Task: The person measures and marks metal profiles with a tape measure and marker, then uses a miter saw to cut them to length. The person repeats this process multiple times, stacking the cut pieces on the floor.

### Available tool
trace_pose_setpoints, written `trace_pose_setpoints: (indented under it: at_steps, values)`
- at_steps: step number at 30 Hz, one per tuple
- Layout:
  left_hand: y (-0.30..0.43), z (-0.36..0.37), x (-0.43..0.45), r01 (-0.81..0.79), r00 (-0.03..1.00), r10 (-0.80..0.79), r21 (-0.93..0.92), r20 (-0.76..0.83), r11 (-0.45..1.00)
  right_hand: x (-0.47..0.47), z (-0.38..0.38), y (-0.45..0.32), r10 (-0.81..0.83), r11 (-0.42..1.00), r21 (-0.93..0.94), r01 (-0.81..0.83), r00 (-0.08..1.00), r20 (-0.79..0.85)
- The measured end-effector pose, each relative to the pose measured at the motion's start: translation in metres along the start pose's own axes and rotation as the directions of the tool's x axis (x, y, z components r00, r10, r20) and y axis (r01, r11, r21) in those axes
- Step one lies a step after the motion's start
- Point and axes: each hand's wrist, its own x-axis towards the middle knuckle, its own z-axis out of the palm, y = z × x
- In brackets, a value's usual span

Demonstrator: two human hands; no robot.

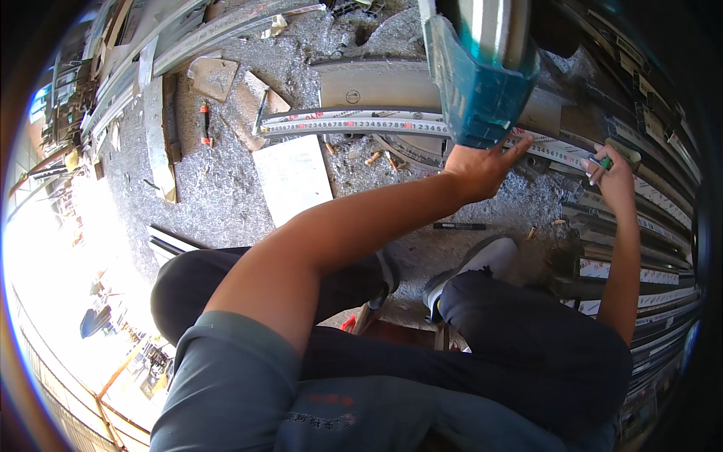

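My left hand (pixel 480 172) reaches to a long profile (pixel 370 116) wrapped in printed film, close under the teal guard of a mitre saw (pixel 486 85). One finger extends along the profile; the guard hides part of the hand. A measuring scale (pixel 373 126) with black and red digits runs along the profile's near side. Farther right, my right hand (pixel 615 175) has its fingers curled around a small green object (pixel 606 162) beside the profile. What this object is cannot be made out.
Metal shavings cover the ground. A written sheet of paper (pixel 294 178), a red-and-black screwdriver-like tool (pixel 204 122) and a black marker (pixel 459 226) lie there, with cigarette butts nearby. Stacked profiles (pixel 632 271) line the right side. More long profiles (pixel 186 45) lie at upper left.
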Motion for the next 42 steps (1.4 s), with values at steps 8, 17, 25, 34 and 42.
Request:
trace_pose_setpoints:
  at_steps: [8,17,25,34,42]
  values:
    - [-0.007,0.007,0.009,-0.045,0.996,0.047,0.025,-0.075,0.999,-0.001,-0.002,-0.001,-0.014,0.997,-0.070,0.013,1.000,-0.022]
    - [-0.007,0.002,0.009,-0.054,0.998,0.043,0.214,0.056,0.975,-0.006,0.000,-0.007,-0.103,0.981,-0.169,0.093,0.993,-0.052]
    - [0.010,0.016,0.030,-0.087,0.972,0.110,0.117,-0.207,0.989,0.004,0.000,-0.016,-0.007,0.973,-0.233,0.007,1.000,0.005]
    - [0.015,0.033,0.041,-0.101,0.959,0.139,0.164,-0.245,0.981,0.000,-0.005,-0.050,-0.013,0.913,-0.408,-0.023,0.996,-0.085]
    - [0.014,0.035,0.046,-0.119,0.948,0.165,0.179,-0.272,0.977,0.006,0.076,-0.104,-0.561,0.647,0.489,0.586,0.799,-0.216]
